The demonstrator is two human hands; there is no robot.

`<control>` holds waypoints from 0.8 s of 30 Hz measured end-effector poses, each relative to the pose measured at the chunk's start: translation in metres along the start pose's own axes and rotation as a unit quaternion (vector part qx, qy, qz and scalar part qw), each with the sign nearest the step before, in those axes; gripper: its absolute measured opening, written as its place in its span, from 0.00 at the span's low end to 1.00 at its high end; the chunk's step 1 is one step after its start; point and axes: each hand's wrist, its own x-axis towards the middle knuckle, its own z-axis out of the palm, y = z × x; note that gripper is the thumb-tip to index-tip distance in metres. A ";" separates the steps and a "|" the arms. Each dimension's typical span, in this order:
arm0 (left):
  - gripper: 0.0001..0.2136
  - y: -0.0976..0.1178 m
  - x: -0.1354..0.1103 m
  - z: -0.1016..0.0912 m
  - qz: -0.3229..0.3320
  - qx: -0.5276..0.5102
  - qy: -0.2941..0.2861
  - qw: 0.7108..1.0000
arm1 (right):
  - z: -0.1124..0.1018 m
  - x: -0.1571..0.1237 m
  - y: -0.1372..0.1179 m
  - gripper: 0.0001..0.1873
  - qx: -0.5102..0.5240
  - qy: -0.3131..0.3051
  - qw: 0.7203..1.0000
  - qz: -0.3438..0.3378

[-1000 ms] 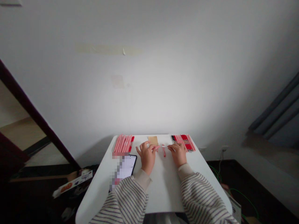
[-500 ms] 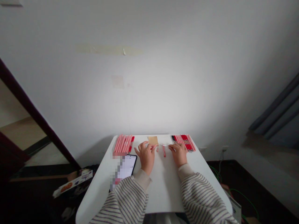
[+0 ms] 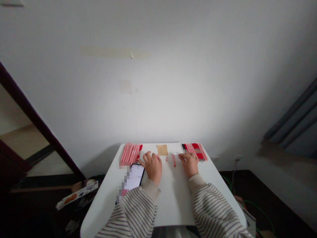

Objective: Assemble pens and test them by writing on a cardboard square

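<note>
My left hand (image 3: 153,167) is over the table beside the phone's upper end. Its fingers are bent, and a trace of pink shows at the fingertips; what they hold is too small to make out. My right hand (image 3: 190,163) pinches a thin, pale pen refill (image 3: 175,154) that points left. Between the hands a pink pen barrel (image 3: 174,161) lies on the table, and a small pink pen part (image 3: 166,159) is just left of it. Behind them lies a tan square of paper (image 3: 162,150).
On the white table (image 3: 175,205), a row of pink pens (image 3: 130,153) lies at the back left. Several pink, red and black pens (image 3: 195,149) lie at the back right. A phone (image 3: 133,178) rests left of my left forearm. The wall (image 3: 158,99) rises behind.
My left hand has drawn back to the left, away from the middle, closer to the phone. My right hand stays in place with the refill.
</note>
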 end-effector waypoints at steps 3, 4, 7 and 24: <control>0.12 -0.001 0.000 0.003 -0.006 0.010 0.002 1.000 | -0.001 0.000 -0.001 0.12 -0.002 0.004 1.000 -0.002; 0.12 -0.002 -0.001 0.004 -0.006 0.013 0.003 1.000 | -0.001 0.000 -0.001 0.12 0.001 0.005 1.000 -0.003; 0.12 -0.002 -0.001 0.006 -0.003 0.020 0.001 1.000 | -0.001 0.000 -0.002 0.12 0.010 0.005 1.000 -0.003; 0.13 0.001 0.000 -0.001 -0.008 0.016 -0.036 0.999 | -0.001 0.000 -0.001 0.11 0.008 -0.020 1.000 0.016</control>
